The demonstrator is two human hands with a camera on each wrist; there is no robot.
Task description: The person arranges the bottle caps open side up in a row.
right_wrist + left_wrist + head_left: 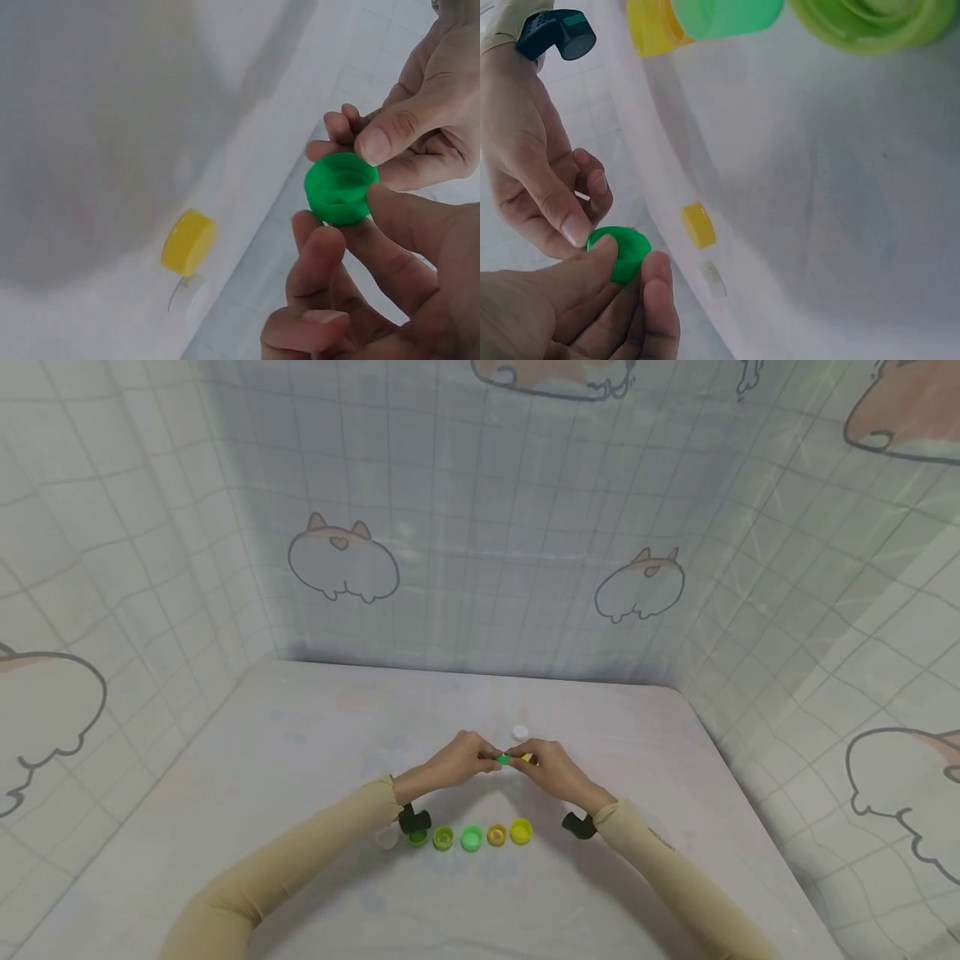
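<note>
Between both hands, above the table, is a small green bottle cap (503, 759), its hollow side showing in the right wrist view. My left hand (459, 758) pinches one side of it between thumb and fingers. From the other side my right hand (553, 769) pinches the rim (340, 214). Just beyond the right hand, a yellow cap (188, 241) lies on the table, partly hidden by fingers in the head view. Behind it is a white cap (520, 732).
Nearer the body, a row of caps runs across the table (300, 877): whitish (386, 837), dark green (417, 839), light green (443, 837), mint green (472, 838), orange-yellow (497, 835) and yellow (521, 832). Patterned sheets (480, 527) hang around the table's back and sides.
</note>
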